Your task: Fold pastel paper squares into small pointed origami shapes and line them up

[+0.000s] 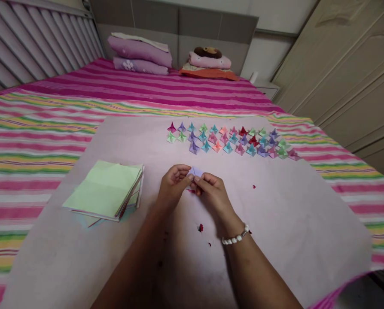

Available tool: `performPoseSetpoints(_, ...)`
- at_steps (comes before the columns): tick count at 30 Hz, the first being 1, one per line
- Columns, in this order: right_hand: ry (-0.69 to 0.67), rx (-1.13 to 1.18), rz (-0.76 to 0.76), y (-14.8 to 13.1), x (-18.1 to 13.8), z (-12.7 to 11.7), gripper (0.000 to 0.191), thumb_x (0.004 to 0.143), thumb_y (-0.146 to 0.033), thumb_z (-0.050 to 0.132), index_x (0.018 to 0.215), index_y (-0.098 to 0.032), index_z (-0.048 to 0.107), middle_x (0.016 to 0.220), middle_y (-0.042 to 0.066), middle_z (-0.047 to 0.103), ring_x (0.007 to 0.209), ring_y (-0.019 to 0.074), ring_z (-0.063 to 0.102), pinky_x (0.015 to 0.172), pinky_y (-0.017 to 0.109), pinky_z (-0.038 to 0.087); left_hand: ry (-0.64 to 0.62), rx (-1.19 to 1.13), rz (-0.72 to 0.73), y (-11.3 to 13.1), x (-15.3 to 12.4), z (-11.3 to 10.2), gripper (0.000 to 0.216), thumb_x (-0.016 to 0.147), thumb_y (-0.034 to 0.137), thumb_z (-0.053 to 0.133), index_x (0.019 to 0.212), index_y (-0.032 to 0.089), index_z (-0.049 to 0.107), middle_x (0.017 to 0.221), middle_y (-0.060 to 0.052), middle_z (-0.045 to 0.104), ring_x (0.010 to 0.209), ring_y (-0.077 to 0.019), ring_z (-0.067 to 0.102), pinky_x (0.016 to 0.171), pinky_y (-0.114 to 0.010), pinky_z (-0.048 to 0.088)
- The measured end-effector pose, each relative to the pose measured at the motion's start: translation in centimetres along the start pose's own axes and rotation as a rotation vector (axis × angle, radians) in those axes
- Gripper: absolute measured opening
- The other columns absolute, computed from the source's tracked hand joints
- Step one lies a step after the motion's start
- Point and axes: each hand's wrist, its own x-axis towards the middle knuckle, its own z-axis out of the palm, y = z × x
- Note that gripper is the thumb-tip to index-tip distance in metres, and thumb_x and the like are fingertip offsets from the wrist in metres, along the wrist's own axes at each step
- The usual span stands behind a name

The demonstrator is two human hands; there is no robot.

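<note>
Striped bedspread underlies a pale flat sheet. Over its middle, 1 small lilac folded paper is pinched by thumb and fingers of left hand and right hand. Edges should be aligned before firm creasing. Paper stack lies left; 3 rows of folded paper pieces stand beyond.

Little lavender paper piece with a crease
It's pinched in the fingers, lower part hidden, a darker line running down the face you can see. Sits off to the right of the green-topped paper stack.
</note>
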Motion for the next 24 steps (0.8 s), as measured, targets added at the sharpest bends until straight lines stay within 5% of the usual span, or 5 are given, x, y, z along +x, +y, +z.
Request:
performPoseSetpoints(3,0.055,-0.012,-0.027,-0.13,0.06,0.04,0.017,0.071,-0.034,0.071,0.072,-0.018,0.064,0.053,-0.005,0.054,0.049,0.0101,0.047,0.052,0.025,0.037,0.033,0.008,0.004,0.20,-0.02,-0.06,0.029,0.067,0.027,0.072,0.090,0.017,0.059,0.076,0.000,0.065,0.065,-0.0117,0.061,0.064,-0.025,0.047)
performPoseSetpoints(7,0.167,0.047,-0.115,-0.59,0.02,-0.09,0.034,0.062,-0.027,0.077,0.091,-0.021,0.063,0.065,-0.006,0.059,0.052,0.0090,0.050,0.053,0.024,0.041,0.023,0.034,-0.011,0.32,-0.10,0.10,0.027,0.067,0.025,0.072,0.089,0.017,0.058,0.072,0.001,0.064,0.064,-0.0108,0.059,0.062,-0.023,0.045)
performPoseSetpoints(24,0.063,0.161,-0.029,-0.95,-0.22,-0.04,0.012,0.062,-0.019,0.074,0.073,-0.020,0.069,0.056,-0.003,0.065,0.047,0.0110,0.056,0.053,0.026,0.047,-0.096,0.005,-0.084,0.88,-0.32,-0.11,0.014,0.070,0.023,0.069,0.077,0.016,0.059,0.063,0.002,0.063,0.059,-0.0103,0.059,0.061,-0.023,0.047)
